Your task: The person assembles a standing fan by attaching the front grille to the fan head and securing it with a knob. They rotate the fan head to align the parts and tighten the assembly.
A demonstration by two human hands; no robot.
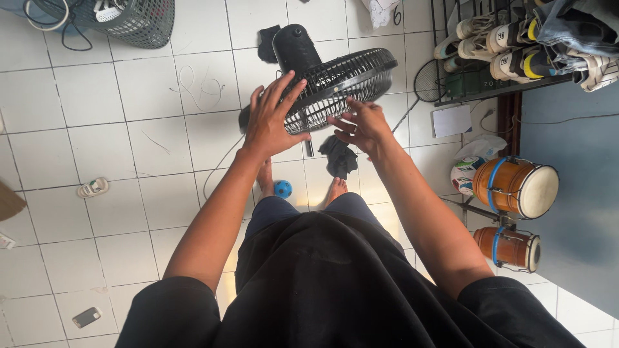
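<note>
A black electric fan [335, 80] with a round wire grille stands tilted over the white tiled floor in front of me. My left hand [271, 116] rests flat with spread fingers on the grille's left side. My right hand [358, 125] pinches the lower rim of the grille with its fingertips. The fan's motor housing [295, 45] rises behind the grille. My bare feet show on the tiles below the fan.
A dark cloth [338, 158] and a small blue ball [282, 189] lie by my feet. Two orange drums [516, 187] stand at the right, a shoe rack [496, 45] at upper right, a mesh basket [129, 22] at upper left. A small shoe [93, 187] and a phone [86, 317] lie left.
</note>
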